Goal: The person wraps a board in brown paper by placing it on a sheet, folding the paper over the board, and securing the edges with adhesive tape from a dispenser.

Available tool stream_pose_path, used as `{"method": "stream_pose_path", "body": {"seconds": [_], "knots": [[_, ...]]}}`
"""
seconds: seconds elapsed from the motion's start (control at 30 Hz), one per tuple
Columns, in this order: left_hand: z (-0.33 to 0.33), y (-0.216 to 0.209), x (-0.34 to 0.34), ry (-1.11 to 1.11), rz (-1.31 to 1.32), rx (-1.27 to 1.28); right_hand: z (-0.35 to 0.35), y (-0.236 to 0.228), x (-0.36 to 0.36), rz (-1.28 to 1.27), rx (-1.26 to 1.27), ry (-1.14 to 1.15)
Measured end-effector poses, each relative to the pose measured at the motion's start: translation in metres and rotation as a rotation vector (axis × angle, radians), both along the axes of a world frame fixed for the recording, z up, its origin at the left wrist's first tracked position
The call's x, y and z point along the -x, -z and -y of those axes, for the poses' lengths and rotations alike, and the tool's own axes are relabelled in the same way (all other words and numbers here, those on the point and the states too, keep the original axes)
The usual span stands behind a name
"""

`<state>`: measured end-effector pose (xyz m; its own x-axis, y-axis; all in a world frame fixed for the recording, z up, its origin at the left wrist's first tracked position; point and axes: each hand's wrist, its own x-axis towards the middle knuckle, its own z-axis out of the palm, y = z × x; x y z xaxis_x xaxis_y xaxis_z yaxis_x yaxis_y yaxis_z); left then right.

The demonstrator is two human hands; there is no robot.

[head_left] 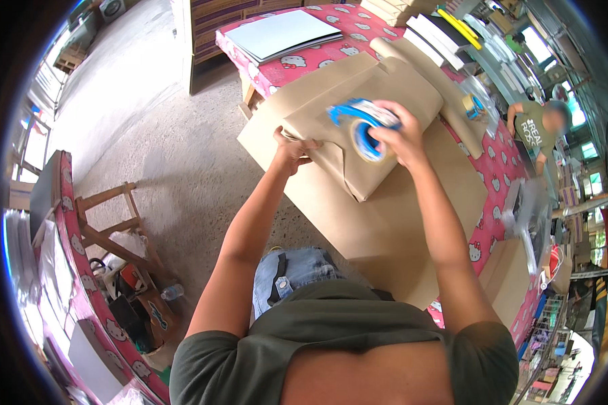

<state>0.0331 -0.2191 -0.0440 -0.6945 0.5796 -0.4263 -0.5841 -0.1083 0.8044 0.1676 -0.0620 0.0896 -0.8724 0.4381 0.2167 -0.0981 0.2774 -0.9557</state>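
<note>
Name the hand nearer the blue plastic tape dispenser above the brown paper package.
Right: the right hand grips the dispenser; the left hand is apart, to its left, holding the package.

The left arm [240, 246] reached from the near side toward the far side, slanting rightward; the left hand [294, 150] had its thumb stretched to the right and its fingers partly bent. The right arm [449, 236] slanted far and leftward, ending in the right hand [402, 138], curled in a grip, its thumb pointing left.
</note>
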Motion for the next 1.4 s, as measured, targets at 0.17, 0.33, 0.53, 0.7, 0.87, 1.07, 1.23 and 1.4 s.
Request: {"method": "stream_pose_path", "body": {"seconds": [0.17,0.33,0.53,0.7,0.87,1.07,1.23,1.4], "knots": [[0.000,-0.010,-0.003,-0.037,0.012,0.054,0.024,0.005,0.071,0.188,-0.115,-0.092],[-0.001,-0.002,0.000,-0.033,-0.009,0.033,0.023,0.024,0.081,0.300,-0.304,-0.109],[-0.005,0.003,0.001,-0.011,-0.052,-0.002,-0.001,0.015,0.077,0.431,-0.466,-0.172],[-0.003,0.000,0.003,0.025,-0.067,0.049,-0.007,-0.010,-0.017,0.511,-0.285,-0.271],[0.004,-0.005,0.006,0.055,-0.121,0.085,-0.001,-0.023,-0.102,0.579,-0.306,-0.219],[-0.016,-0.068,-0.017,0.307,-1.511,0.950,-0.033,-0.044,-0.004,1.104,-0.634,-0.466],[-0.043,-0.010,-0.020,0.295,-1.573,0.893,0.024,-0.047,0.121,1.600,-0.550,-0.202],[-0.052,-0.008,-0.035,0.310,-1.564,0.823,-0.106,0.061,0.018,1.671,-0.431,-1.098]]}}
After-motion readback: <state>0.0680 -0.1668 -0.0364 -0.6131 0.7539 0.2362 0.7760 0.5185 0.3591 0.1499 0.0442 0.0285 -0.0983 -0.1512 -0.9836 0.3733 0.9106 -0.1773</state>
